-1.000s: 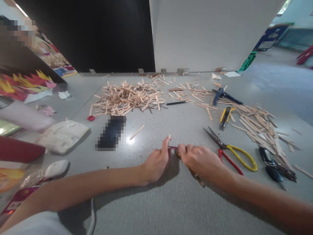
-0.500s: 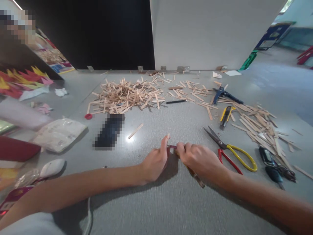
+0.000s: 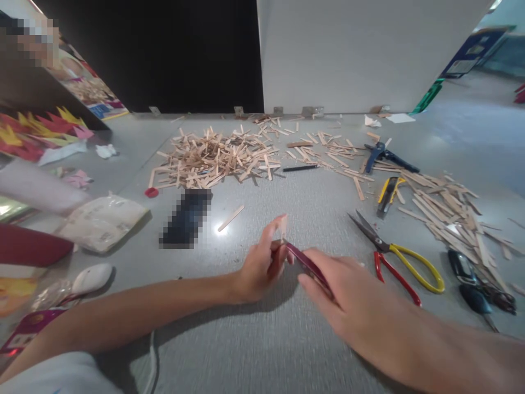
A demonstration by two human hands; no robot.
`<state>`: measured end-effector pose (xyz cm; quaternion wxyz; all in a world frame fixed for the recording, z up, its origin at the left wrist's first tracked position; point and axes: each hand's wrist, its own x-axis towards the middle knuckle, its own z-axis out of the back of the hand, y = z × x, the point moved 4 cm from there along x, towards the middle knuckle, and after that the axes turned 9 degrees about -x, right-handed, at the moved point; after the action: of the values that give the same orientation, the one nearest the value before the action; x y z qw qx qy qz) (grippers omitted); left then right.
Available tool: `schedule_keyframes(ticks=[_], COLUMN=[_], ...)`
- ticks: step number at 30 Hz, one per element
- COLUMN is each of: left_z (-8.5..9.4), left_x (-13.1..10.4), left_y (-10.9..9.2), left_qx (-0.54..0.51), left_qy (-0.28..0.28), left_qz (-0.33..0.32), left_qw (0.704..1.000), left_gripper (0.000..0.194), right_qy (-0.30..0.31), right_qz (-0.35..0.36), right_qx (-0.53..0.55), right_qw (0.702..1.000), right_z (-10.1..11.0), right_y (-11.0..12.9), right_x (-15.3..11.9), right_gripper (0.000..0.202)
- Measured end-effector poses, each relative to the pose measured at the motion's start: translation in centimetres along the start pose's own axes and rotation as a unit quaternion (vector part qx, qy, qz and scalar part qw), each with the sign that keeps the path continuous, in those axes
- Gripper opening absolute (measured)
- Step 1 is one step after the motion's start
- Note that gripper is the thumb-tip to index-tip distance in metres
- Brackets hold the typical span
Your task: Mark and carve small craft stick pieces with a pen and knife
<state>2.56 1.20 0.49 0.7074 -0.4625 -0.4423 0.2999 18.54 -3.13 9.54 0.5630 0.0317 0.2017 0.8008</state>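
Observation:
My left hand [image 3: 262, 262], at the middle of the table, pinches a small pale wooden stick piece [image 3: 283, 227] that stands up from its fingertips. From the right, my right hand [image 3: 340, 290] is closed around a long dark-red tool [image 3: 307, 262]. The tool's tip meets the stick piece at my left fingers. What kind of tool it is cannot be told, as my palm covers part of it. A single wooden stick [image 3: 231, 218] lies on the table beyond my left hand.
Behind lies a heap of wooden sticks [image 3: 213, 156], with more sticks [image 3: 447, 208] at right. Scissors [image 3: 394, 249], red-handled pliers [image 3: 396, 279], a yellow cutter [image 3: 389, 194] and keys [image 3: 471, 279] lie right. A phone [image 3: 186, 219], plastic bag [image 3: 109, 219] and mouse [image 3: 92, 278] lie left.
The dark-red tool now shows at full length in my right hand, which has turned and shifted nearer. The stick piece stands more visibly in my left fingers. The view has shifted slightly.

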Motion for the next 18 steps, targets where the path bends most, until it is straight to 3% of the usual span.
schedule_keyframes(ticks=[1, 3, 6, 11, 18], left_z=[0.0, -0.1, -0.1, 0.0, 0.0], left_x=[0.0, -0.2, -0.4, -0.5, -0.6], left_y=[0.0, -0.1, -0.1, -0.2, -0.3], left_qx=[-0.036, -0.088, -0.104, -0.079, -0.071], left_qy=[-0.001, 0.007, 0.013, 0.001, 0.008], left_qz=[-0.006, -0.014, -0.017, -0.045, -0.069], left_qw=[0.999, 0.996, 0.994, 0.996, 0.995], left_gripper=[0.050, 0.053, 0.056, 0.057, 0.058], right_qy=[0.037, 0.134, 0.187, 0.174, 0.168], right_qz=[-0.013, -0.043, -0.073, -0.070, -0.055], right_qx=[0.098, 0.262, 0.393, 0.425, 0.432], right_qw=[0.994, 0.955, 0.897, 0.886, 0.884], right_z=[0.5, 0.9, 1.1, 0.0, 0.1], right_y=[0.1, 0.5, 1.2, 1.6, 1.5], right_x=[-0.3, -0.8, -1.2, -1.2, -1.2], right_gripper=[0.021, 0.032, 0.042, 0.051, 0.046])
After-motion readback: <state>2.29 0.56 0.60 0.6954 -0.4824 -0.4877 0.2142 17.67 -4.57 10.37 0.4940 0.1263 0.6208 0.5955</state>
